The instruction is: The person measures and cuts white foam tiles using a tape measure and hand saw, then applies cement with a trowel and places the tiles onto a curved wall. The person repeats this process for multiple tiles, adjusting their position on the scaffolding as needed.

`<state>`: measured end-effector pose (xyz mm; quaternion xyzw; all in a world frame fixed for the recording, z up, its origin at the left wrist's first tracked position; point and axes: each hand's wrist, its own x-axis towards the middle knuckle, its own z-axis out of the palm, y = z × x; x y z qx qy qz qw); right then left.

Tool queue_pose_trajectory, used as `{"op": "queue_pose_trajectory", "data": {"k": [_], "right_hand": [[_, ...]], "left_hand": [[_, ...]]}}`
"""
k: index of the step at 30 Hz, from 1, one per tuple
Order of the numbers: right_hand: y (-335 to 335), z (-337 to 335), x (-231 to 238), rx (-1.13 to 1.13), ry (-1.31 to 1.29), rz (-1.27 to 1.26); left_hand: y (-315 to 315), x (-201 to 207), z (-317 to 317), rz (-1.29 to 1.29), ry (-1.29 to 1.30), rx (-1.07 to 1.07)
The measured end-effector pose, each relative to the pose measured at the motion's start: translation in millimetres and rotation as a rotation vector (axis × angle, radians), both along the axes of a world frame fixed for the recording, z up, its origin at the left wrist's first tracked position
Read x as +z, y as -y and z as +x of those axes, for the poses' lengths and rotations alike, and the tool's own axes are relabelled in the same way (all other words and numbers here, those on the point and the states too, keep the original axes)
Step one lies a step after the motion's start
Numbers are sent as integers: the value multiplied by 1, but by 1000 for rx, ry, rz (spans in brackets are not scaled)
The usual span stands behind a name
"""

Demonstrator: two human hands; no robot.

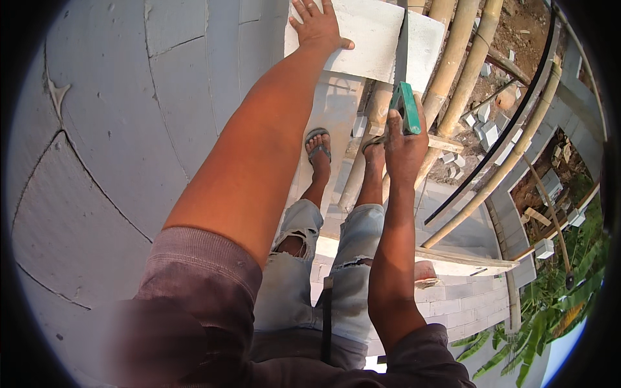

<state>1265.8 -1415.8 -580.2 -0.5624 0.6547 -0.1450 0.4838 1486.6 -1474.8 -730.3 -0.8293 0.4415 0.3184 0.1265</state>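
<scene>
A white lightweight concrete block (pixel 364 39) lies at the top of the view, against the grey wall. My left hand (pixel 317 26) rests flat on its left part, fingers spread. My right hand (pixel 406 149) is wrapped round the green handle of a hand saw (pixel 407 108). The saw's dark blade runs away from me, along a line between the main block and a white part (pixel 424 46) at its right. Whether that part is fully separated I cannot tell.
A grey block wall (pixel 110 116) fills the left side. My sandalled feet stand on a board (pixel 336 107) beside bamboo poles (pixel 462 71). Farther right, broken blocks (pixel 488 132) lie on lower ground. A wooden plank (pixel 462 262) crosses behind my legs.
</scene>
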Motion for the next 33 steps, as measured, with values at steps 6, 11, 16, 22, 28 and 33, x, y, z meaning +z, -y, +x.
{"op": "queue_pose_trajectory", "data": {"k": [6, 11, 16, 22, 28, 33], "right_hand": [[-129, -58, 69, -56, -8, 74], [27, 19, -31, -121, 37, 37], [-132, -59, 71, -14, -39, 94], [-11, -5, -28, 18, -148, 36], [-102, -56, 48, 61, -99, 23], [-120, -51, 55, -51, -140, 141]], "left_hand": [[-5, 2, 6, 38, 28, 1], [2, 1, -1, 19, -10, -16], [-1, 1, 8, 68, -2, 25], [7, 2, -1, 40, -5, -15], [1, 2, 6, 33, -28, 34], [-1, 3, 2, 48, -8, 6]]}}
